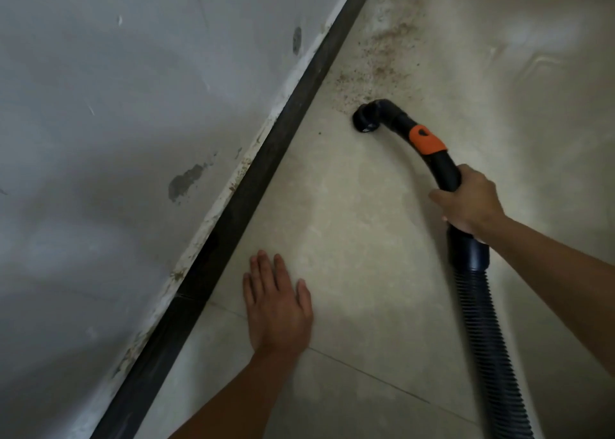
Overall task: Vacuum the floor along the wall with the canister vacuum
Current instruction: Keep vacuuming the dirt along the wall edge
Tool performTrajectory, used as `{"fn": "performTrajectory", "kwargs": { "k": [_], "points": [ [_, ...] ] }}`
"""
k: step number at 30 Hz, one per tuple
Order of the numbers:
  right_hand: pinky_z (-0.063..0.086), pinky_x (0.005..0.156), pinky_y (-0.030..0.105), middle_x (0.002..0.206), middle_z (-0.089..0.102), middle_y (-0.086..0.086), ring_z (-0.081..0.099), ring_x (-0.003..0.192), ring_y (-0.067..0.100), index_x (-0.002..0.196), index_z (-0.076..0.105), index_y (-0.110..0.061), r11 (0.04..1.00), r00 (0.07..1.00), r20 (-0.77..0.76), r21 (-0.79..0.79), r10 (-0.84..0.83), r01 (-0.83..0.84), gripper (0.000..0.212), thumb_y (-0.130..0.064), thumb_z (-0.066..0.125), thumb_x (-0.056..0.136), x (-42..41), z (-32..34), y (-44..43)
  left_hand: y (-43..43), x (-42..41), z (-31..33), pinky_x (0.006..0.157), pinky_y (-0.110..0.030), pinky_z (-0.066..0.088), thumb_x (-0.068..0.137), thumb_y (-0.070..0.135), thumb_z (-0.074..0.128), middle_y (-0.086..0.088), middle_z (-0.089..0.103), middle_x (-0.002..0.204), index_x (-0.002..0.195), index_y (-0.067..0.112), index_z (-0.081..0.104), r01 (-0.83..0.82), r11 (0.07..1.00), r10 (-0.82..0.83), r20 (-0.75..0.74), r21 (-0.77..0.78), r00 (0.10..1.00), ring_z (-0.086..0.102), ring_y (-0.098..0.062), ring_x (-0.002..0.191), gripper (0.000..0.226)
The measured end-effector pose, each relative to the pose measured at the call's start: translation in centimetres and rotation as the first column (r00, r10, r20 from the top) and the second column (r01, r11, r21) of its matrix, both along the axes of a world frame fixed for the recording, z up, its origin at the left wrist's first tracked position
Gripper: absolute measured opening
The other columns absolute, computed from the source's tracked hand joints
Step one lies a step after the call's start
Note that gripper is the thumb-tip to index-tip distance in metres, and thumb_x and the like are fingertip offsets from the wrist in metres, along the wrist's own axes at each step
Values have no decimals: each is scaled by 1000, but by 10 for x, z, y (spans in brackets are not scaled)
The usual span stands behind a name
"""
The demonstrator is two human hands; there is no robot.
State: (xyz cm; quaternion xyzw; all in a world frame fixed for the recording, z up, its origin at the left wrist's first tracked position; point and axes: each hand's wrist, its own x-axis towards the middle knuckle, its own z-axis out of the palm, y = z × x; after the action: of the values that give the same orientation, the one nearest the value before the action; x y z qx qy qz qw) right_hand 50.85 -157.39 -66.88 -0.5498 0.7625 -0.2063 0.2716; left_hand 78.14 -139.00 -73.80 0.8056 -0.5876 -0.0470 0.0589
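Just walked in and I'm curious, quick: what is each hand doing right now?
Left hand: open, fingers straight, holding nothing, low over the floor.
Right hand: closed around the black vacuum handle, just above the ribbed hose.

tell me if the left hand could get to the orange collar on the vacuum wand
Probably yes. The left hand is open and holds nothing, only bare floor lies between it and the orange collar, and the right hand grips the wand below the collar, leaving it uncovered.
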Motion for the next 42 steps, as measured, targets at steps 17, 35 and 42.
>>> {"fn": "performTrajectory", "kwargs": {
  "k": [17, 35, 42],
  "points": [
    [55, 73, 43, 96, 60, 13, 62, 82, 35, 112, 54, -12, 994, 994, 26, -19, 105, -105, 40, -25, 70, 79, 88, 0, -85, -1, 1, -3, 117, -48, 23, 95, 41, 29, -21, 29, 154, 145, 3, 38, 3, 1000, -3, -1, 27, 1000, 23, -33, 144, 63],
    [46, 63, 35, 85, 60, 12, 57, 71, 30, 104, 55, -10, 981, 979, -66, -22, 192, -193, 31, -21, 71, 80, 57, 12, -7, -2, 0, 3, 116, -49, 24, 94, 41, 25, -23, 32, 152, 143, 2, 41, 4, 1000, -3, -34, 26, 999, 26, -35, 143, 64],
    [37, 47, 26, 69, 56, 2, 55, 57, 18, 89, 48, -18, 931, 926, -96, 43, 365, -363, 27, -18, 73, 77, 60, 14, 50, -1, 4, 0, 115, -49, 26, 95, 41, 27, -23, 32, 152, 143, 2, 41, 11, 1000, -10, -36, 21, 999, 28, -36, 142, 64]
  ]
}}
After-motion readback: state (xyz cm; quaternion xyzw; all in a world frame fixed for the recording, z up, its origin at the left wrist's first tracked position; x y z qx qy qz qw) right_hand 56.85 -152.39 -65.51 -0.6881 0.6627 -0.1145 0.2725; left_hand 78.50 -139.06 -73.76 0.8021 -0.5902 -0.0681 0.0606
